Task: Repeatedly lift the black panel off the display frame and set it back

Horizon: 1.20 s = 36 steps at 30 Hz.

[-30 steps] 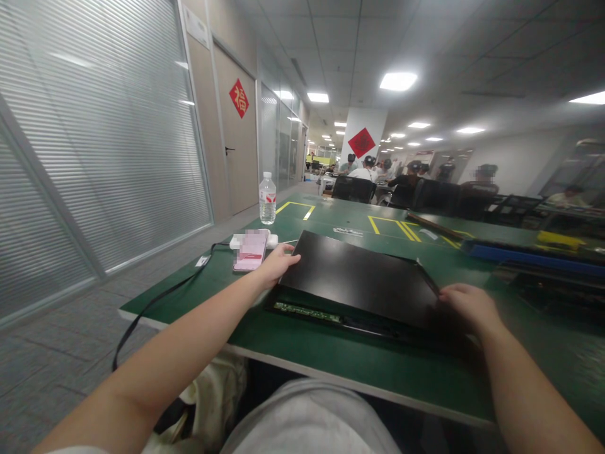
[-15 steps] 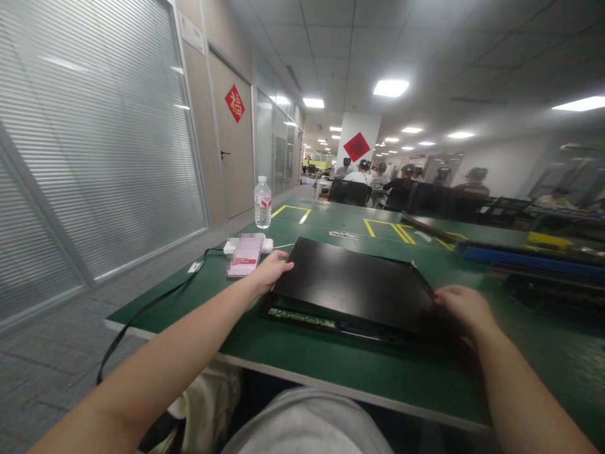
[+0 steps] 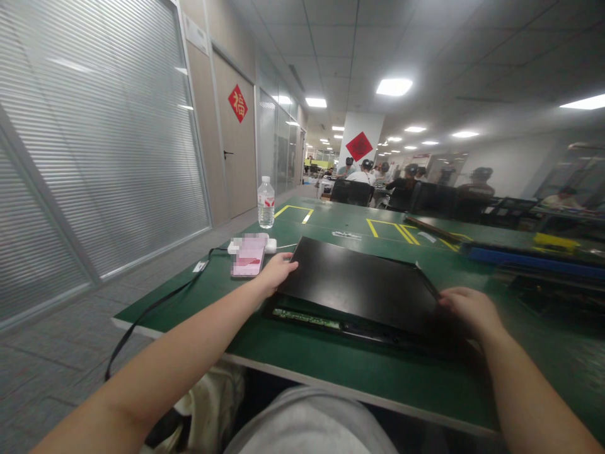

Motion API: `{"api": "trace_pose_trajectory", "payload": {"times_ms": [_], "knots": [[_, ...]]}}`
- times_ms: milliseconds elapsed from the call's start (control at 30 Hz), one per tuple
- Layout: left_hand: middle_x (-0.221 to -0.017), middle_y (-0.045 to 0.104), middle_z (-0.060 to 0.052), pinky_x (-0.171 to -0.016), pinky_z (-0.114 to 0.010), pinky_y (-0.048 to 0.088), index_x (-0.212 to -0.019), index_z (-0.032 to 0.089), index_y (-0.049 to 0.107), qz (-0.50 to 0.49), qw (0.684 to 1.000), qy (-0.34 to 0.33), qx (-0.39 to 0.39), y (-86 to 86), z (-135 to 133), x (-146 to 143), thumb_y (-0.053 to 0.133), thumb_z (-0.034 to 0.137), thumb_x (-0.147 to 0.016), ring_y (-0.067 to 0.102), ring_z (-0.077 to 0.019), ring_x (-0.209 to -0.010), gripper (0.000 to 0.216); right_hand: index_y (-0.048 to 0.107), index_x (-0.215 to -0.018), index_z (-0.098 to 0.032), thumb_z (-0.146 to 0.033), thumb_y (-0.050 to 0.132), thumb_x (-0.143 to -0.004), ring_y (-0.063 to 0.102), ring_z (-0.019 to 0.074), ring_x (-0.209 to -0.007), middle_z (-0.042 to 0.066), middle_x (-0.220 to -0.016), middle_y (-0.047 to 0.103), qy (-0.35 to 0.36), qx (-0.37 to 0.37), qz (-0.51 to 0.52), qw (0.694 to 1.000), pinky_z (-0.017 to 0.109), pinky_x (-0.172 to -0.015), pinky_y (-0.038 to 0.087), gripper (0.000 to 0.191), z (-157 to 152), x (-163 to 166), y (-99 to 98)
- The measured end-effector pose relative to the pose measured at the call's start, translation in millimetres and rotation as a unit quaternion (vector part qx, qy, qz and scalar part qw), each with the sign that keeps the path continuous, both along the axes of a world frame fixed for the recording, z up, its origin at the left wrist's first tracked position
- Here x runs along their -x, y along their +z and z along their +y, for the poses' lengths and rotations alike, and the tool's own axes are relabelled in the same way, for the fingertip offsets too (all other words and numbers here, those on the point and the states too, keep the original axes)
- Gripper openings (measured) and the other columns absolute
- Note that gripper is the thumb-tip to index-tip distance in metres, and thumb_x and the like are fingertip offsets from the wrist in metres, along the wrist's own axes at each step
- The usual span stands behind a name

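A flat black screen panel (image 3: pixel 359 280) lies at a slight tilt over a black frame (image 3: pixel 373 335) on the green table. Along the near side of the frame a strip of green circuit board (image 3: pixel 307 318) shows, not covered by the panel. My left hand (image 3: pixel 277 272) pinches the panel's left edge, thumb on top. At the right edge my right hand (image 3: pixel 466 309) is closed on the panel, its fingertips partly hidden in dark shade; whether it also touches the frame I cannot tell.
To the left lie a phone (image 3: pixel 249 257) and a black strap (image 3: pixel 155 307); a water bottle (image 3: pixel 266 203) stands behind them. Blue and black parts (image 3: pixel 529 257) occupy the right side. Yellow tape (image 3: pixel 394 222) marks the far tabletop. Several people sit in the background.
The whole view has shifted slightly to the right. Both hands keep their hold on the panel, which sits almost the same over the frame.
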<state>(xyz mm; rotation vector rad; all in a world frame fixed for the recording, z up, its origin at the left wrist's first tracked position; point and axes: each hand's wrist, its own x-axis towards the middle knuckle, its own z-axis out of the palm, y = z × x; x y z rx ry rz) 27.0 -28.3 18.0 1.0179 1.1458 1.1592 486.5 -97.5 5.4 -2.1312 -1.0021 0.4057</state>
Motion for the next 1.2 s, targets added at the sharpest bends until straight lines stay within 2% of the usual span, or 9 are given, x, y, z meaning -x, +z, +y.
{"api": "trace_pose_trajectory", "payload": {"times_ms": [133,200,367,533,700,900,1000,1133,1200], "knots": [[-0.080,0.078,-0.008,-0.062,-0.028,0.057,-0.108,0.012,0.070,-0.006,0.999,-0.047,-0.005,0.3,0.6,0.6,0.076,0.016,-0.080,0.073,-0.0193,-0.061,0.029,0.075,-0.081,-0.020,-0.028,0.063,-0.066,0.068,0.0236,-0.067,0.009,-0.079,0.077,0.006,-0.012,0.009,1.000,0.033,-0.059,0.047,0.021,1.4,-2.9,-1.8],[-0.079,0.078,-0.007,-0.062,-0.027,0.057,-0.103,0.012,0.071,-0.006,0.999,-0.049,-0.009,0.8,0.3,0.5,0.076,0.016,-0.080,0.073,-0.0187,-0.061,0.024,0.075,-0.080,-0.020,-0.029,0.062,-0.066,0.068,0.0236,-0.066,0.010,-0.079,0.078,0.009,-0.021,0.017,1.000,0.033,-0.058,0.047,0.022,2.1,-4.6,-3.3],[-0.080,0.078,-0.005,-0.062,-0.027,0.057,-0.110,0.015,0.064,0.003,1.000,-0.004,-0.005,2.7,-1.7,-1.7,0.074,0.013,-0.081,0.072,-0.0181,-0.062,0.031,0.074,-0.080,-0.020,-0.029,0.062,-0.064,0.067,0.0232,-0.063,0.011,-0.077,0.077,0.008,-0.031,0.027,0.999,0.033,-0.056,0.047,0.022,3.5,-6.6,-5.9],[-0.078,0.076,-0.004,-0.066,-0.029,0.057,-0.106,0.014,0.062,0.008,1.000,-0.004,-0.011,3.3,-3.0,-3.6,0.065,0.008,-0.086,0.071,-0.0166,-0.059,0.022,0.075,-0.078,-0.019,-0.029,0.063,-0.063,0.067,0.0232,-0.063,0.011,-0.077,0.077,0.006,-0.031,0.033,0.999,0.032,-0.056,0.047,0.022,2.4,-3.9,-4.1],[-0.080,0.076,-0.005,-0.064,-0.029,0.056,-0.105,0.015,0.060,0.015,1.000,-0.008,-0.018,-0.1,-2.3,-3.2,0.069,0.013,-0.084,0.071,-0.0175,-0.061,0.023,0.075,-0.080,-0.020,-0.026,0.063,-0.063,0.067,0.0224,-0.065,0.010,-0.078,0.077,0.003,-0.025,0.024,0.999,0.032,-0.059,0.048,0.022,0.4,-2.2,-2.0],[-0.084,0.076,-0.006,-0.067,-0.031,0.056,-0.106,0.017,0.061,0.029,0.999,-0.011,-0.028,-2.6,-0.6,-1.7,0.078,0.022,-0.078,0.073,-0.0207,-0.071,0.033,0.075,-0.077,-0.020,-0.025,0.063,-0.065,0.066,0.0224,-0.064,0.010,-0.077,0.077,0.001,-0.023,0.015,1.000,0.032,-0.058,0.046,0.018,-2.2,2.1,1.9],[-0.087,0.077,-0.007,-0.071,-0.032,0.057,-0.103,0.017,0.063,0.026,0.999,-0.013,-0.035,-1.8,0.5,-0.6,0.078,0.021,-0.078,0.074,-0.0216,-0.075,0.030,0.074,-0.075,-0.019,-0.025,0.062,-0.065,0.066,0.0218,-0.063,0.010,-0.075,0.077,0.000,-0.025,0.021,0.999,0.031,-0.058,0.046,0.017,-2.5,4.7,3.8],[-0.095,0.078,-0.009,-0.081,-0.032,0.056,-0.096,0.015,0.069,0.038,0.996,-0.013,-0.082,-2.2,3.7,3.5,0.079,0.020,-0.073,0.074,-0.0237,-0.089,0.027,0.074,-0.074,-0.019,-0.025,0.061,-0.063,0.065,0.0210,-0.060,0.009,-0.072,0.076,0.000,-0.026,0.023,0.999,0.031,-0.056,0.046,0.018,-2.7,7.7,5.7],[-0.098,0.078,-0.009,-0.081,-0.032,0.056,-0.096,0.016,0.072,0.068,0.993,-0.009,-0.101,-3.5,5.6,6.5,0.080,0.022,-0.070,0.073,-0.0250,-0.093,0.028,0.074,-0.074,-0.019,-0.024,0.060,-0.063,0.064,0.0205,-0.059,0.008,-0.072,0.076,0.001,-0.029,0.024,0.999,0.031,-0.055,0.045,0.019,-3.0,8.5,6.1]]}}
